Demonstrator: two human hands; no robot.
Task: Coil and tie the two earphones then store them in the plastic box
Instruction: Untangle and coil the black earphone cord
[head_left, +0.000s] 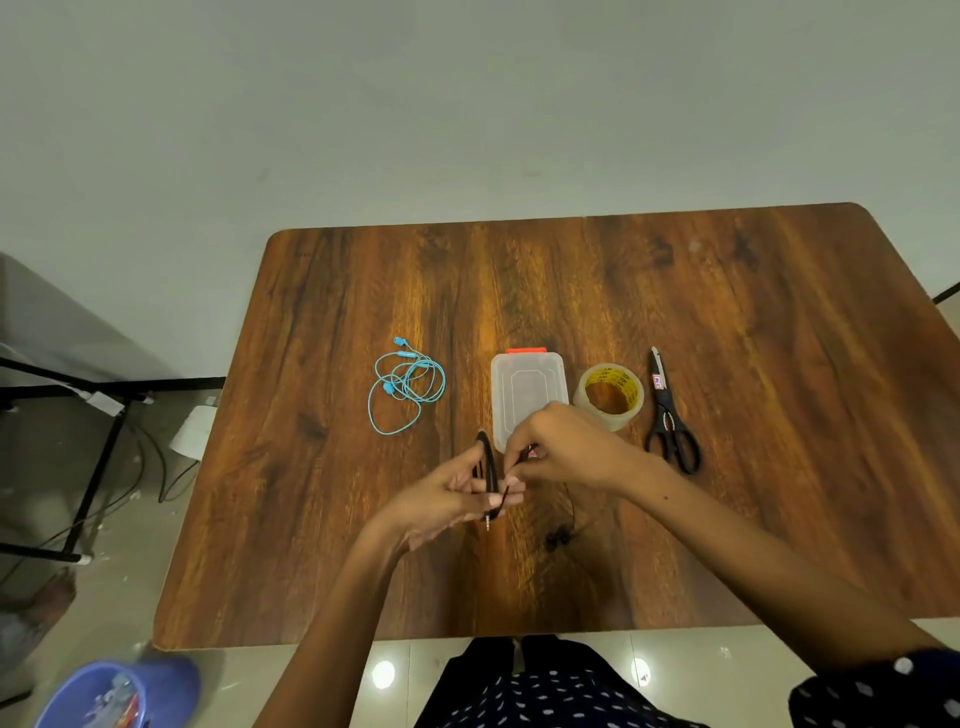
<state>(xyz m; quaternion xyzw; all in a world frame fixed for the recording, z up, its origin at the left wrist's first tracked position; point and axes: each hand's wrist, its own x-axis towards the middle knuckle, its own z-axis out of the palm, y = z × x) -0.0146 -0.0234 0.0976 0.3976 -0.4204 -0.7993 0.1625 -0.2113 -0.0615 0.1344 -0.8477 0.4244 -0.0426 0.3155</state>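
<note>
Black thin-cabled earphone (488, 462): partly coiled, loops standing upright above the surface, a little toward the near edge from the table's middle. Coil runs across the left hand (451, 498); the fingers (506, 488) lie fairly straight under and beside the loops, thumb against the coil's left side, so the coil is pinched between thumb and fingers. Metal jack plug hangs down just below those fingertips. Right hand (563, 451), fingers curled together, pinches a short stretch of the same cable just right of the coil. Remaining cable trails down to the table; the two black earbuds (558, 538) lie on the wood near the hands, toward the near edge.

Clear rectangular plastic box with a red-orange latch (527, 387): lid on, flat on the surface just beyond the hands, its near end hidden by the right hand.

Turquoise-blue earphone (405, 387): loose tangle, left of the box, apart from it.

Roll of clear packing tape with a yellow-printed core (610, 395): just right of the box. Black-handled scissors (670, 415): right of the tape, blades pointing to the far edge.

Brown wood-grain table with rounded corners (753, 338) carries all of it. A blue plastic bucket (119, 691) stands on the floor off the near left corner.
</note>
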